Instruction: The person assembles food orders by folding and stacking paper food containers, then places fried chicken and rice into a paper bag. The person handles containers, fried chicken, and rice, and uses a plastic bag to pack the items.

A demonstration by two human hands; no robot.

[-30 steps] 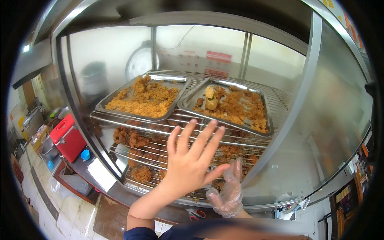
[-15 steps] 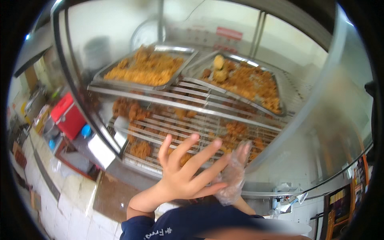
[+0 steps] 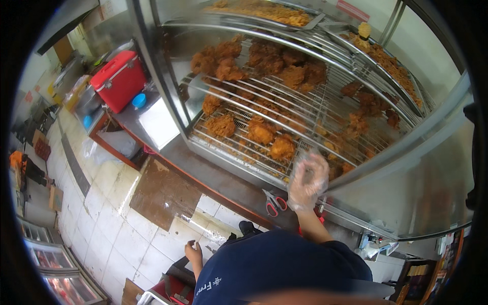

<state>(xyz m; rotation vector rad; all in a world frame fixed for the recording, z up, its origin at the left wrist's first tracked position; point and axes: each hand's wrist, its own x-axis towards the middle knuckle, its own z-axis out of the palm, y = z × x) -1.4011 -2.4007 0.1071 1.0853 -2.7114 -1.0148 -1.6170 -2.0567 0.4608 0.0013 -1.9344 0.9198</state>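
Fried chicken pieces point(image 3: 260, 131) lie on the wire racks inside a glass-and-metal display case point(image 3: 158, 63), some toward its left side, others toward its right. High in the case, two metal trays rest on an upper wire shelf point(image 3: 328, 49): a left tray point(image 3: 316, 21) heaped with golden crumbs and a right tray point(image 3: 373, 62) with more. That shelf and its metal rail overhang the chicken, while a cloudy glass panel point(image 3: 401, 195) closes off the case's right front.

Along the case's front edge runs a dark tabletop point(image 3: 218, 173), where red-handled scissors point(image 3: 276, 204) lie. Left of the case I see a red cooler point(image 3: 119, 84), a blue bowl point(image 3: 139, 100) and a white sheet point(image 3: 160, 123).

Right at the case's front edge is the right hand point(image 3: 308, 182), in a clear plastic glove, its fingers curled round toward the thumb; whether they meet or grip anything, I can't tell. One browned piece sits just left of those fingers, inside the case. Well outside the case, low by the person's side, the bare left hand point(image 3: 193, 252) hangs with fingers loosely bent and apart.
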